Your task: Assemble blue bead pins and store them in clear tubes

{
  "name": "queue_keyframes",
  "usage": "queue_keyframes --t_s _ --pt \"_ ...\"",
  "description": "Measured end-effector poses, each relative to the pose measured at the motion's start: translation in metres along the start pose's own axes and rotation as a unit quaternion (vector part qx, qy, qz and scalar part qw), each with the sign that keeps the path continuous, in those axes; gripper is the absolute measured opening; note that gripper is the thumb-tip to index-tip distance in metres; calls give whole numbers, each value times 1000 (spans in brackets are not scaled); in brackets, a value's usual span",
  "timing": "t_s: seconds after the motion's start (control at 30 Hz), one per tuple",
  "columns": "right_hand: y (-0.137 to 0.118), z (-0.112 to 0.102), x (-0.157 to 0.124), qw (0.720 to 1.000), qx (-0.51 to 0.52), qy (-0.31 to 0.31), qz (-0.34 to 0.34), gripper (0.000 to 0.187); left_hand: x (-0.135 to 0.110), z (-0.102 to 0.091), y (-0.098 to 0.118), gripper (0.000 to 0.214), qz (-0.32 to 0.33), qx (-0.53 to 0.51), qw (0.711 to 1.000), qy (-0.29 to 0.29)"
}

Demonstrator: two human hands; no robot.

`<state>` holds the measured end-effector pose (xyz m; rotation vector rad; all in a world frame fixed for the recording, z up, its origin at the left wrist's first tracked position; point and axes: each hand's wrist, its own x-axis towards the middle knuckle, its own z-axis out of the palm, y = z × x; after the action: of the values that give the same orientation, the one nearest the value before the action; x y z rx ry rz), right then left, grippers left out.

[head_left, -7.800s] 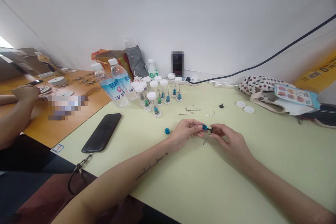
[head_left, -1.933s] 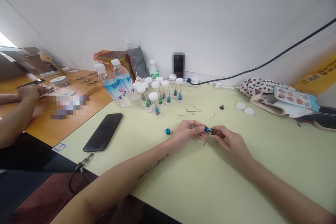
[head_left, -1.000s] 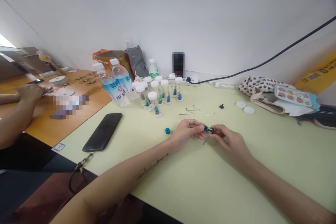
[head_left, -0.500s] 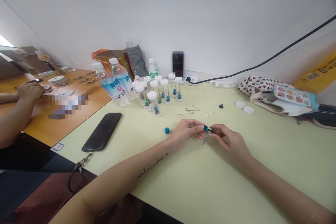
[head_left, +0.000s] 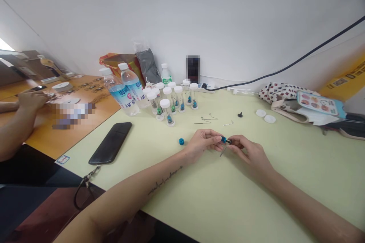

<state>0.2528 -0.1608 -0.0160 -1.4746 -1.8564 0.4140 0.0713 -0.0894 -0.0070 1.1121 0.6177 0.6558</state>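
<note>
Pretty fiddly little job on a pale green laminate counter [head_left: 288, 197] here. The left hand [head_left: 203, 145] and right hand [head_left: 250, 155] are both up off the surface, meeting over a small blue metal cylinder with a black end [head_left: 226, 140]. The left hand pinches the glossy blue part between thumb and index fingertip, with the other fingers curled in. The right hand pinches the dark end from the other side, so the two hands are nearly touching across it. A thin grey metal rod [head_left: 222, 152] angles down and left from just under the cylinder, though I can't tell if it's actually attached.

Left of that cylinder, just past the left hand, sits a round blue bead [head_left: 181, 141]. Behind the cylinder are thin bent wires [head_left: 205, 121], then clear plastic tubes with white screw caps [head_left: 168, 103], most with small blue or green parts inside. To its right are a tiny black knob [head_left: 240, 114] and two flat white caps [head_left: 264, 115]. Well left of it lies a black glossy phone [head_left: 110, 143], and further left a co-worker's hand [head_left: 32, 99] works over an orange wooden table.

Compared with the earlier shots, not much differs: same double pinch, and the cylinder sits in about the same place.
</note>
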Motion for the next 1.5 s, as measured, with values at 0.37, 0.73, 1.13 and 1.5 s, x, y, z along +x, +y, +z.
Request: queue_keyframes --t_s 0.37,0.73,1.13,1.5 --pt "2 1 0 1000 0 -1 3 21 1 0 -2 34 8 0 1000 -3" --pt "3 1 -1 1000 3 -8 8 19 1 -1 -3 37 5 2 1000 0" --pt "2 1 0 1000 14 -2 4 17 2 -1 -2 36 4 3 1000 -6" --pt "4 2 -1 1000 17 -12 17 15 2 -2 -3 33 6 0 1000 -12"
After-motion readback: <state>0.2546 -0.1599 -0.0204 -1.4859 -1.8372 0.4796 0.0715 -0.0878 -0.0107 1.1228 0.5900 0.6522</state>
